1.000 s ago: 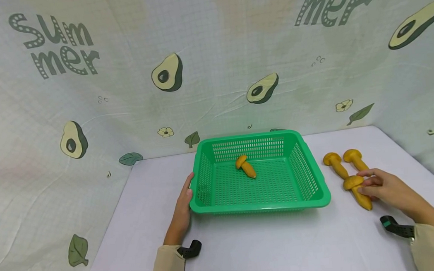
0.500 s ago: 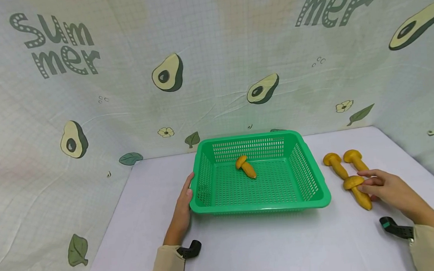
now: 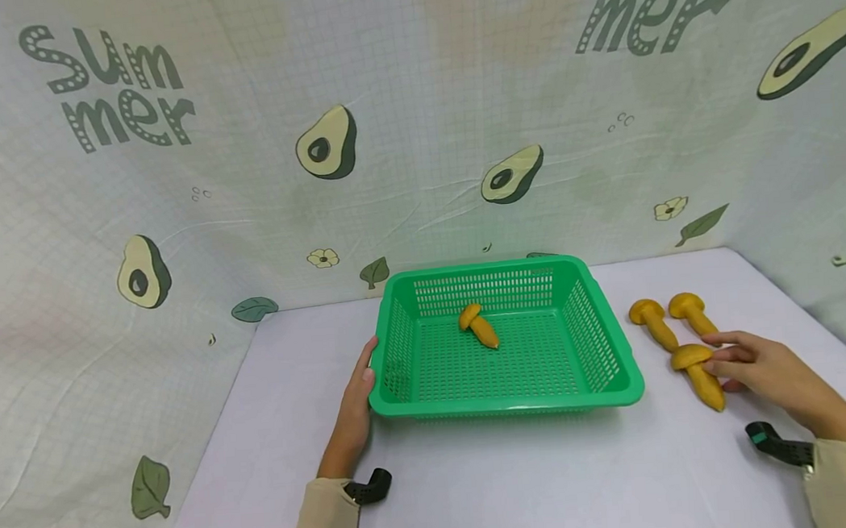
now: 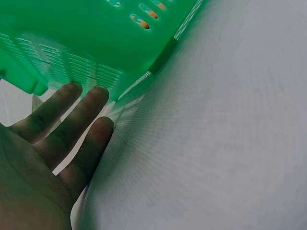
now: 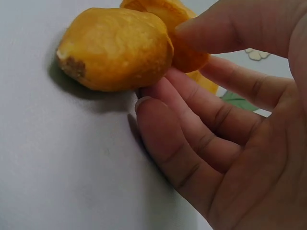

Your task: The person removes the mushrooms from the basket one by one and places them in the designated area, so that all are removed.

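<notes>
My right hand is at the right side of the table, its thumb and fingers pinching a yellow-orange mushroom near the cap. In the right wrist view this mushroom points its browned stem end at the camera, and my thumb tip presses by the cap. My left hand rests against the left side of a green plastic basket. Its fingers are extended along the slotted wall in the left wrist view, palm and fingers showing. One mushroom lies inside the basket.
Two more mushrooms lie just beyond my right hand, the left one and the right one. A white cloth covers the table. Behind it hangs a curtain printed with avocados and leaves.
My right hand and the mushroom in its fingers have shifted very slightly to the right. My left hand and the basket stay in place.
</notes>
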`<state>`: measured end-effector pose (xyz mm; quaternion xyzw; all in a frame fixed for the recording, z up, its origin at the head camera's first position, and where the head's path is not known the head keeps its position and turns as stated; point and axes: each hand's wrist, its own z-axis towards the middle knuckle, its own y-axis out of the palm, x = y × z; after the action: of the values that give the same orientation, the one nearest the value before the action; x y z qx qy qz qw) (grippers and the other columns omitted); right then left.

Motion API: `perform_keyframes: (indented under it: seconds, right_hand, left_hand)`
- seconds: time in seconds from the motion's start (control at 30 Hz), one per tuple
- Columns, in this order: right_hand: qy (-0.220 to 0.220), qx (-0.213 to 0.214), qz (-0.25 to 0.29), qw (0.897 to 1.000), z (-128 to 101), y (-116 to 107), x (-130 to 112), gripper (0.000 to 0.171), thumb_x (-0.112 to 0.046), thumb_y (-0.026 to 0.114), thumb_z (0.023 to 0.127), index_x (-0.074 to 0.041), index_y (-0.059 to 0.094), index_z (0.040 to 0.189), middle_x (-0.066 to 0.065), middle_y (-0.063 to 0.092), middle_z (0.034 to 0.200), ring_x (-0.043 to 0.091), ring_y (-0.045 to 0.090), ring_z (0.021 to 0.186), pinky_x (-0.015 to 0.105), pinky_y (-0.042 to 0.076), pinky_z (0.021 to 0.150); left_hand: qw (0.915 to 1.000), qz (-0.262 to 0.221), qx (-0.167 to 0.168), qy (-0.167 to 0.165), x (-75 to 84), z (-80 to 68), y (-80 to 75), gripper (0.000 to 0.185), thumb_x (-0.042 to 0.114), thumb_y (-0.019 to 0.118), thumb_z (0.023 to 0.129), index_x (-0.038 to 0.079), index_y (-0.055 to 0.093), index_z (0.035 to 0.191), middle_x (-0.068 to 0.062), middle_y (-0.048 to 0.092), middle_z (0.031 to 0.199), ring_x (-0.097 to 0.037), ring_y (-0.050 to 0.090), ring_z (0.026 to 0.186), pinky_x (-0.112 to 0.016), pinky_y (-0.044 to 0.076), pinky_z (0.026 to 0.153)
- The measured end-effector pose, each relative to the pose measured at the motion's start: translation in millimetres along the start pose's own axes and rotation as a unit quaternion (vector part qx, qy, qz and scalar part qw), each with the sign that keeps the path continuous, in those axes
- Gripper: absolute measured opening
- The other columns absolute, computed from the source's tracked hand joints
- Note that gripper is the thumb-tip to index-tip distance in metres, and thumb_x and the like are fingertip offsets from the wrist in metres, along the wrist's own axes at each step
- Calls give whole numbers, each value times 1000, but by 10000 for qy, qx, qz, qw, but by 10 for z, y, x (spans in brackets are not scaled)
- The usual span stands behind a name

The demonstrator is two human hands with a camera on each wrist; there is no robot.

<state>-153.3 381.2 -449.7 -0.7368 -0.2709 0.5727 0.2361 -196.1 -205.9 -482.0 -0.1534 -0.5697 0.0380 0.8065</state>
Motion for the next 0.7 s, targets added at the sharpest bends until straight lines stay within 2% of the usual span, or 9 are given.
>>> perform_keyframes:
  seconds: [0.27,0.5,0.7]
  right_hand:
    - [-160,156,10,9998,-50,-56,48,73,-38,60,101,12,33,146,24,64,117,16,66,85,26,54,68]
    - [-192,323,-165,9992,-82,-140,62,79,-45,61,100,12,32,145,27,64,120,16,65,83,25,49,65]
    - [-386,858,73,9955,-84,-115,67,64,-33,59,103,13,39,143,22,68,110,10,65,79,25,53,63]
  left_hand:
    - [10000,23,3,-29,28,-3,1,52,35,22,111,22,22,161,1,20,165,-21,13,151,-54,8,119]
    - [10000,-2,-20,-45,0,6,-9,52,34,22,111,22,23,161,1,20,165,-21,12,151,-56,7,119]
    - [10000,29,-10,-35,-2,4,-6,52,34,22,111,22,22,161,0,20,165,-21,12,151,-55,8,119]
